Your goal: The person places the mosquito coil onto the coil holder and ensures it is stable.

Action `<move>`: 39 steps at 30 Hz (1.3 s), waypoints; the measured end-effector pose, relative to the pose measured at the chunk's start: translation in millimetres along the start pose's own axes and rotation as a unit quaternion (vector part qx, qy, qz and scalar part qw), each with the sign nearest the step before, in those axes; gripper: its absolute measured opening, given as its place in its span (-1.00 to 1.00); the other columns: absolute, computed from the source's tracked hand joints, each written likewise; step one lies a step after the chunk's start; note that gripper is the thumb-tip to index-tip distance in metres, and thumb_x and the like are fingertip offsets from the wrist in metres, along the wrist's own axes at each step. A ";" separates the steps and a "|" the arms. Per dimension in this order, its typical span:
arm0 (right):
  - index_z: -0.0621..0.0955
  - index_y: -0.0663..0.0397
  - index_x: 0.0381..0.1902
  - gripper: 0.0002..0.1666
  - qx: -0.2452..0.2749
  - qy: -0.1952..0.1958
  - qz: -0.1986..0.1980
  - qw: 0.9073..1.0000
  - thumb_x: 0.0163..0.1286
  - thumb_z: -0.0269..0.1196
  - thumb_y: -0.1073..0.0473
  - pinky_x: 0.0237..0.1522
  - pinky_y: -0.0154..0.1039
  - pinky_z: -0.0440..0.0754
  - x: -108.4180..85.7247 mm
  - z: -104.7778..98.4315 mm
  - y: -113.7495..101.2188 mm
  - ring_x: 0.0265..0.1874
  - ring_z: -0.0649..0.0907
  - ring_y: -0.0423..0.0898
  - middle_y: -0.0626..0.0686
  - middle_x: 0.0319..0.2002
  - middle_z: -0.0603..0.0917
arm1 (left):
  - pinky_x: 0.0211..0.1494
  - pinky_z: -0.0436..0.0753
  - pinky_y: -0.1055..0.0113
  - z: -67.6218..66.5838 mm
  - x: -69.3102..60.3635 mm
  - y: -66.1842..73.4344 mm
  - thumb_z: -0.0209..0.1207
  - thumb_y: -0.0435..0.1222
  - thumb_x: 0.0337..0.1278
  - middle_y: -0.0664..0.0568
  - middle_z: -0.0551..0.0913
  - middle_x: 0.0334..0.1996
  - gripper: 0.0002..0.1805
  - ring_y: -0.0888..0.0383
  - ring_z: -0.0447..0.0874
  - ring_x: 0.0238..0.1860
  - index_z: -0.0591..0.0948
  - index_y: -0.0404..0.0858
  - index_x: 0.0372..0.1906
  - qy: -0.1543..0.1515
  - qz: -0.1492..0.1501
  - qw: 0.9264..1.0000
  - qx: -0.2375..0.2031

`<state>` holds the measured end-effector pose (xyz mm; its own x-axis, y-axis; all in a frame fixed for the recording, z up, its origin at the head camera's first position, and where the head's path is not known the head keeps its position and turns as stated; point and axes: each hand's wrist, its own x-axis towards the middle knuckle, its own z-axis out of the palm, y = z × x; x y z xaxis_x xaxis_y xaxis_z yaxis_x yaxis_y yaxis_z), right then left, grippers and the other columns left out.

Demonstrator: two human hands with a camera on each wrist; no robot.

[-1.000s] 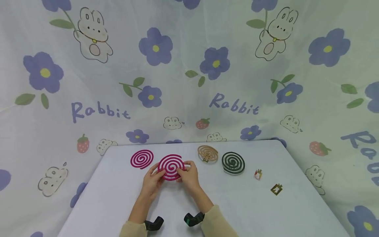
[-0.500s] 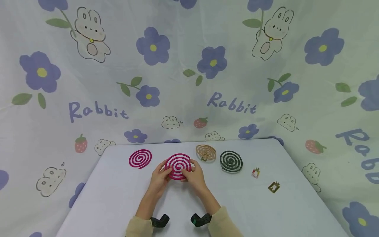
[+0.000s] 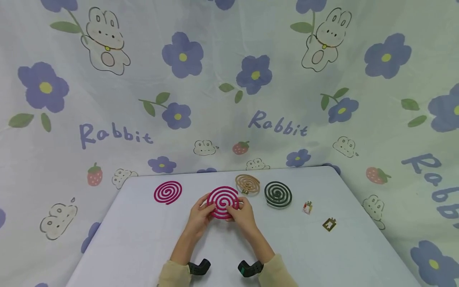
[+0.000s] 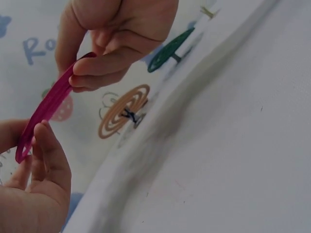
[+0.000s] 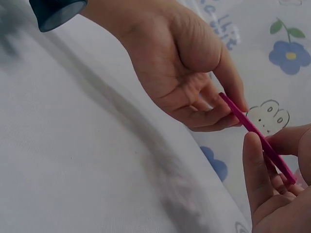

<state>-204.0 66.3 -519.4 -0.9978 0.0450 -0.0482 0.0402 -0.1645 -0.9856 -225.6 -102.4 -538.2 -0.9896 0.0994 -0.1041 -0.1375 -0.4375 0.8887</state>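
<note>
A magenta spiral coil point(image 3: 223, 202) is held up between both hands above the table, its flat face toward the head camera. My left hand point(image 3: 199, 217) pinches its left edge, thumb in front and fingers behind. At the right edge, my right hand point(image 3: 245, 215) pinches it the same way. The left wrist view shows the coil point(image 4: 48, 104) nearly edge-on, with fingertips of both hands on it. Seen from the right wrist, the coil point(image 5: 260, 138) is a thin slanted strip between the two hands.
A second magenta coil point(image 3: 167, 192) lies at the back left of the white table point(image 3: 136, 239). Behind and right are a tan coil on a small stand point(image 3: 247, 184) and a dark green coil point(image 3: 278, 194). Two small stands, one red-and-white point(image 3: 307, 207), one brass-coloured point(image 3: 329, 224), lie farther right.
Both hands, still gripping the magenta coil, have moved to the right together. The head view has shifted slightly, so the other objects appear a little farther left.
</note>
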 end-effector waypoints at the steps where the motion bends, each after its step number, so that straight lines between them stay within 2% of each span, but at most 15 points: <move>1: 0.34 0.44 0.06 -0.51 -0.001 -0.002 0.000 1.000 0.28 0.31 0.37 -0.45 -0.09 0.71 -2.0 -1.4 -2.2 -0.47 0.72 0.02 0.29 -0.20 0.65 | -0.19 0.65 0.35 0.8 -0.2 -1.1 0.19 -0.48 0.23 -0.12 0.62 -0.06 -0.42 0.15 0.64 -0.22 0.34 -0.28 0.34 0.000 -0.002 1.000 -0.001; 5: 0.35 0.49 -0.02 -0.58 -0.012 -0.008 0.010 1.000 0.28 0.28 0.39 -0.42 -0.10 0.71 -12.6 -6.7 -14.6 -0.47 0.71 -0.01 0.30 -0.24 0.66 | -0.19 0.64 0.37 4.4 -1.2 -5.0 0.20 -0.47 0.23 -0.10 0.63 -0.07 -0.45 0.18 0.64 -0.23 0.36 -0.30 0.32 0.005 -0.012 1.000 -0.001; 9: 0.35 0.48 0.00 -0.58 -0.022 -0.018 0.019 0.999 0.31 0.27 0.37 -0.38 -0.11 0.71 -20.2 -13.1 -23.1 -0.43 0.72 0.00 0.31 -0.20 0.66 | -0.21 0.63 0.38 9.6 -2.3 -7.4 0.21 -0.45 0.23 -0.07 0.64 -0.11 -0.46 0.20 0.63 -0.26 0.38 -0.30 0.30 0.005 -0.019 1.000 0.005; 17: 0.40 0.36 0.03 -0.54 -0.033 -0.008 0.023 0.999 0.31 0.33 0.26 -0.34 -0.13 0.71 -3.9 -31.9 9.1 -0.36 0.69 -0.07 0.24 -0.11 0.67 | -0.13 0.63 0.35 15.1 0.6 -14.8 0.21 -0.42 0.25 -0.11 0.64 -0.09 -0.52 0.17 0.64 -0.18 0.38 -0.50 0.21 -0.029 -0.024 0.999 0.027; 22: 0.46 0.32 -0.01 -0.61 -0.058 0.002 0.023 0.998 0.33 0.31 0.20 -0.26 -0.20 0.69 -6.6 -40.8 10.6 -0.26 0.68 -0.06 0.20 -0.13 0.69 | -0.13 0.62 0.36 18.9 -0.6 -22.4 0.21 -0.39 0.26 -0.08 0.65 -0.10 -0.53 0.19 0.62 -0.19 0.40 -0.51 0.20 -0.049 -0.034 0.997 0.045; 26: 0.49 0.32 0.01 -0.61 -0.058 0.004 0.034 0.998 0.34 0.30 0.19 -0.22 -0.22 0.68 -9.0 -49.4 13.2 -0.19 0.69 -0.06 0.18 -0.09 0.68 | -0.10 0.61 0.35 22.4 -2.4 -30.0 0.17 -0.39 0.29 -0.08 0.64 -0.07 -0.51 0.20 0.62 -0.16 0.36 -0.54 0.23 -0.072 -0.043 0.995 0.053; 32: 0.45 0.37 0.11 -0.51 -0.044 0.004 0.041 0.998 0.36 0.29 0.17 -0.27 -0.19 0.69 -11.1 -60.1 13.7 -0.20 0.68 -0.06 0.23 -0.05 0.66 | -0.07 0.62 0.33 28.2 -0.8 -37.8 0.18 -0.39 0.28 -0.15 0.62 0.01 -0.46 0.17 0.63 -0.12 0.32 -0.53 0.27 -0.095 -0.055 0.993 0.047; 39: 0.46 0.38 0.13 -0.49 -0.051 0.025 0.037 0.998 0.35 0.29 0.18 -0.29 -0.21 0.68 -10.6 -69.4 12.6 -0.22 0.68 -0.07 0.22 -0.06 0.67 | -0.15 0.63 0.34 39.1 2.8 -41.2 0.20 -0.39 0.26 -0.11 0.65 -0.06 -0.48 0.21 0.62 -0.22 0.36 -0.51 0.24 -0.103 -0.060 0.992 0.051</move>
<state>-189.3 132.1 -542.6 -0.9882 0.0855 -0.1272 0.1215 -0.0686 -0.9902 -221.0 -49.2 -557.6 -0.9353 0.3298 -0.1280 -0.2381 -0.3191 0.9173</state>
